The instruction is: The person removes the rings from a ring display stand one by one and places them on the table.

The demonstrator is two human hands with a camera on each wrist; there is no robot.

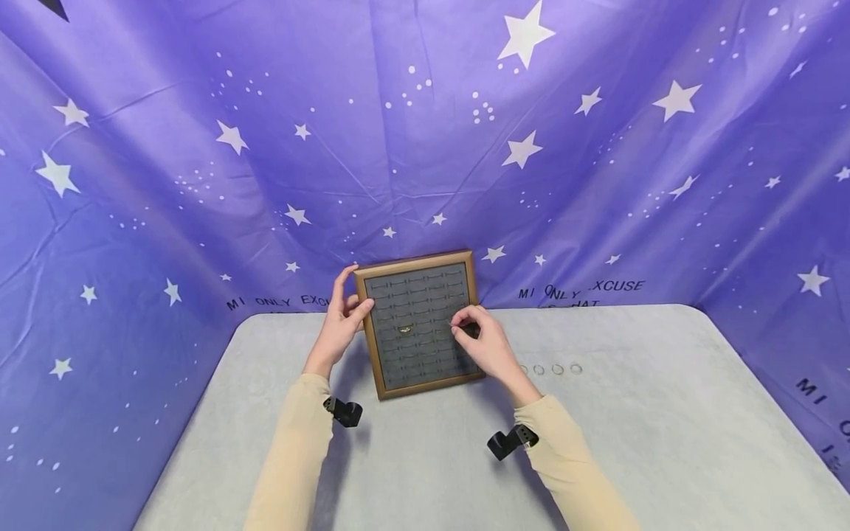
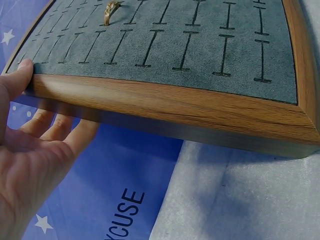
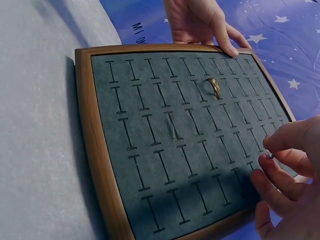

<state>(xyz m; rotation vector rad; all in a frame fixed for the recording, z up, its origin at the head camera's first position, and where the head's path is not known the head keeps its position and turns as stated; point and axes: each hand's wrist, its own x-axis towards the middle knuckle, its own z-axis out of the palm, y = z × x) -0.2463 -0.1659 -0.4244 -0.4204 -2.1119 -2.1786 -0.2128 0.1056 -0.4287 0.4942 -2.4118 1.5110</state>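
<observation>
A wood-framed ring tray (image 1: 415, 260) with a grey slotted pad (image 3: 165, 100) is held tilted up over the table. My left hand (image 1: 341, 324) grips its left edge, thumb on the front of the frame and the other fingers behind, as the left wrist view (image 2: 37, 155) shows. One gold ring (image 3: 214, 89) sits upright in a slot of the pad. My right hand (image 1: 487, 343) is in front of the pad's right part. Between its thumb and forefinger it pinches a small ring (image 3: 270, 155), mostly hidden by the fingertips.
Several thin rings (image 1: 558, 369) lie in a row on the pale grey table (image 1: 637, 435), right of the tray. A purple star-printed cloth (image 1: 372, 133) hangs behind and around the table. Each sleeve carries a black wrist camera (image 1: 344, 412).
</observation>
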